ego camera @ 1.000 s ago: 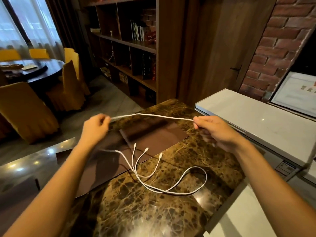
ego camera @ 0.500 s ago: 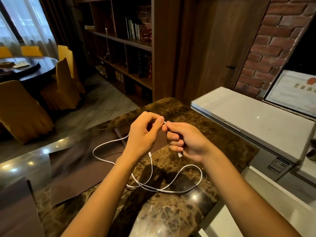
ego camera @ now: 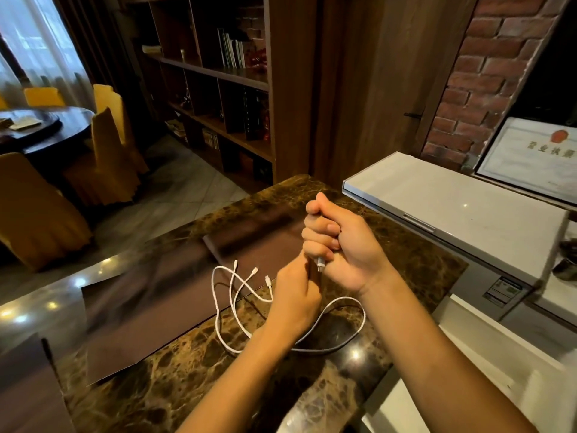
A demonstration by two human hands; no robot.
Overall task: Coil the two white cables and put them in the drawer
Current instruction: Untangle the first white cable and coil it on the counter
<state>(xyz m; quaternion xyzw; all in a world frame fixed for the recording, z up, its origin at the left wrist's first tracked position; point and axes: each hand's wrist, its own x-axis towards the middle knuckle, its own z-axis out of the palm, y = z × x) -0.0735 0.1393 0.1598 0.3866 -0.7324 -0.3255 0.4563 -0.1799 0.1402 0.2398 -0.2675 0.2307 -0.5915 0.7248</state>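
Step in hand: coiling first cable (ego camera: 320, 264), clamped in right hand (ego camera: 340, 245) fingers; left hand (ego camera: 295, 300) closed beneath, at 7 o'clock. Next: further winding. Second cable (ego camera: 232, 303) loose on worktop (ego camera: 187, 364).

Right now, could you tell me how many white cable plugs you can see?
4: three plugs lie fanned on the dark mat; one pokes from the right hand. Others may be hidden.
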